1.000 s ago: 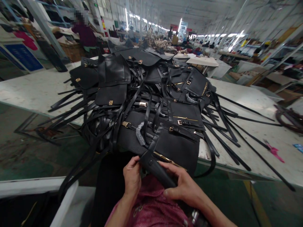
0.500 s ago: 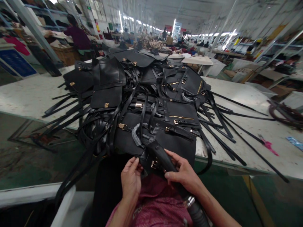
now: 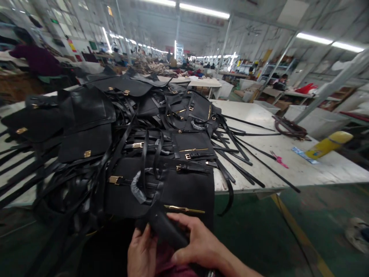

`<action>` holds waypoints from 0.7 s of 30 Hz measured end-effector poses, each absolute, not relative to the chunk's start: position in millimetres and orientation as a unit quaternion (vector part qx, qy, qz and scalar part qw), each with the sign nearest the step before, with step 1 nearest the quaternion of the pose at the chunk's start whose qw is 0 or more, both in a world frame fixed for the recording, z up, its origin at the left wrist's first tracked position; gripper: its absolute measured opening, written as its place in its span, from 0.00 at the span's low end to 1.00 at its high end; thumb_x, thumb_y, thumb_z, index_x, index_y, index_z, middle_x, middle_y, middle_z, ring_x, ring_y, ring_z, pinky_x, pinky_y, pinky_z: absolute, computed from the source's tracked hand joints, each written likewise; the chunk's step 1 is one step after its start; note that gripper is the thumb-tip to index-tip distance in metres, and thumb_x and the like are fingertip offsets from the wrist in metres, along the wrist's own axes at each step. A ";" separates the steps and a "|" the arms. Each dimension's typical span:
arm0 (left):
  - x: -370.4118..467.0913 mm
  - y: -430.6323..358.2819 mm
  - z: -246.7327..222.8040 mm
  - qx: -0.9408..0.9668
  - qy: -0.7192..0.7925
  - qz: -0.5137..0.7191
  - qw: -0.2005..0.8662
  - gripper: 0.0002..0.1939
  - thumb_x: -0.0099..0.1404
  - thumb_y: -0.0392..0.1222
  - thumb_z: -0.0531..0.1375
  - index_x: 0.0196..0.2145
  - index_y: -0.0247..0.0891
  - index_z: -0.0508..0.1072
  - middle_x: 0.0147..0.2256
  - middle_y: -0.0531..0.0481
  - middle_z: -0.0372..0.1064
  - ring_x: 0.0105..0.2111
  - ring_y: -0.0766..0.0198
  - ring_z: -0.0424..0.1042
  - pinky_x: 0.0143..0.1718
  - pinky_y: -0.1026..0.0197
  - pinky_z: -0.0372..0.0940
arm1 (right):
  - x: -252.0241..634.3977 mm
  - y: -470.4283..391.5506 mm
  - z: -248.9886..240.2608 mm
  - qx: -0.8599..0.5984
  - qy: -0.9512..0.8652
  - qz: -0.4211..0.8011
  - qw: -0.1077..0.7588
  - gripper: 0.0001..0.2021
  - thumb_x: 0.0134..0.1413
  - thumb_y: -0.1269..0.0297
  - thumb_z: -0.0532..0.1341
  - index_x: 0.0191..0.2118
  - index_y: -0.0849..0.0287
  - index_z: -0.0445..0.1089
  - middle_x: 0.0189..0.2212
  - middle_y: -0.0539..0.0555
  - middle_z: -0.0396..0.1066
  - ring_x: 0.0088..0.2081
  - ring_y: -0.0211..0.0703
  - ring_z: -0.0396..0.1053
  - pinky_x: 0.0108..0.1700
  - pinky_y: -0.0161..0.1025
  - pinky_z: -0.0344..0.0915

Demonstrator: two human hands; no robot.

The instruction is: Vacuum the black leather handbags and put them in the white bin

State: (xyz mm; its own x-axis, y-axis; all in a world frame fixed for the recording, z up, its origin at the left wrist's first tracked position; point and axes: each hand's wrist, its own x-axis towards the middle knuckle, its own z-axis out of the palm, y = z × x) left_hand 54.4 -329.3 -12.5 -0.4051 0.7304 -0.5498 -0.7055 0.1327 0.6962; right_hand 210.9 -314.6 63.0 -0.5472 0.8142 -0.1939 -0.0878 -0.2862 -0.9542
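Observation:
Near the bottom centre, my right hand (image 3: 198, 242) is wrapped round a thick black tool (image 3: 170, 227) with a hose-like body. Just left of it, my left hand (image 3: 142, 248) has its fingers pressed together at the edge of black material under the tool's front end; what exactly it pinches is hidden. Beyond my hands lies a black bag piece (image 3: 187, 188) with a gold zipper, buckles and a handle wrapped in clear plastic (image 3: 137, 192). More black bag pieces (image 3: 86, 105) with gold clasps and long straps are heaped behind and to the left.
On the white table (image 3: 331, 169) at the right are pink scissors (image 3: 279, 159), a blue-and-white packet (image 3: 304, 154), a yellow bottle (image 3: 331, 144) and coiled brown straps (image 3: 291, 129). A person in purple (image 3: 39, 59) is at the far left.
The view has turned right, bringing the yellow bottle into sight. Both hands and the tool now appear lower, and the gold zipper on the near bag piece is uncovered.

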 end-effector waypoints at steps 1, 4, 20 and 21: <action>54.5 -328.7 -15.5 0.005 0.521 0.651 0.553 0.16 0.44 0.36 0.66 0.34 0.38 0.70 0.32 0.53 0.71 0.33 0.63 0.71 0.32 0.65 0.68 | 208.9 -314.4 60.1 -0.360 -0.511 0.714 0.315 0.36 0.27 0.79 0.67 0.49 0.52 0.65 0.39 0.47 0.69 0.43 0.44 0.65 0.43 0.35 0.61; 51.8 -322.9 -26.9 -0.016 0.534 0.634 0.559 0.11 0.44 0.33 0.65 0.28 0.36 0.69 0.29 0.53 0.71 0.31 0.62 0.72 0.31 0.64 0.69 | 207.6 -313.3 52.0 -0.380 -0.468 0.721 0.340 0.38 0.25 0.80 0.67 0.50 0.51 0.64 0.39 0.47 0.69 0.41 0.42 0.66 0.38 0.32 0.62; 68.3 -300.2 -32.3 -0.042 0.596 0.605 0.526 0.09 0.48 0.27 0.62 0.30 0.33 0.72 0.29 0.51 0.72 0.29 0.65 0.71 0.35 0.63 0.68 | 325.6 -258.5 41.6 -0.506 -0.362 0.649 0.437 0.37 0.36 0.64 0.65 0.55 0.59 0.51 0.24 0.50 0.68 0.17 0.40 0.67 0.15 0.35 0.65; 66.8 -300.0 -29.3 -0.038 0.603 0.602 0.522 0.10 0.47 0.27 0.62 0.30 0.33 0.72 0.28 0.51 0.72 0.28 0.64 0.71 0.33 0.63 0.69 | 324.7 -252.8 40.0 -0.502 -0.366 0.654 0.430 0.37 0.36 0.64 0.65 0.55 0.59 0.51 0.24 0.50 0.69 0.18 0.41 0.67 0.15 0.35 0.65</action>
State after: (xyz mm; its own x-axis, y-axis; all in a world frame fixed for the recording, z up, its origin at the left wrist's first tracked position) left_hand 66.8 -300.0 -29.3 -0.4520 0.5829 -0.6752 -0.6736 0.2732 0.6868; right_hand 324.7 -252.8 40.0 -0.1247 0.9314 -0.3421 -0.1948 -0.3610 -0.9120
